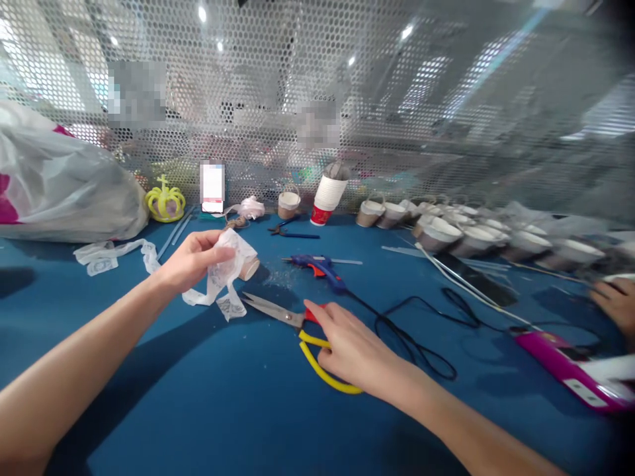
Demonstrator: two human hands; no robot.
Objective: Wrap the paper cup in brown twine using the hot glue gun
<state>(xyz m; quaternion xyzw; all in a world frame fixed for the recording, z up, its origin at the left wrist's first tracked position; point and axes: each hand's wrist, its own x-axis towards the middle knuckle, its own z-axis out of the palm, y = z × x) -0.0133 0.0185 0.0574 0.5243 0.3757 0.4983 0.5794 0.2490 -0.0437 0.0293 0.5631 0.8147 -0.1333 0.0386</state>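
Note:
My left hand (201,258) pinches a white lace ribbon (229,261), whose loose ends hang down toward the table. Partly behind the lace is a small brown paper cup (250,268), tipped on its side. My right hand (350,340) is on the scissors (280,314), its fingers around the yellow and red handles and the index finger stretched along them. The blades lie close together and point left, toward the lace. Beyond the scissors rests a blue glue gun (317,266) with a clear glue stick in its back end.
Small lined buckets (476,238) crowd the back right, beside stacked paper cups (329,195). Pliers (292,233), a yellow crown (165,199), a phone (213,188) and a plastic bag (69,178) line the back. A black cord runs to a magenta power strip (565,370). Another person's hand (618,304) is at right.

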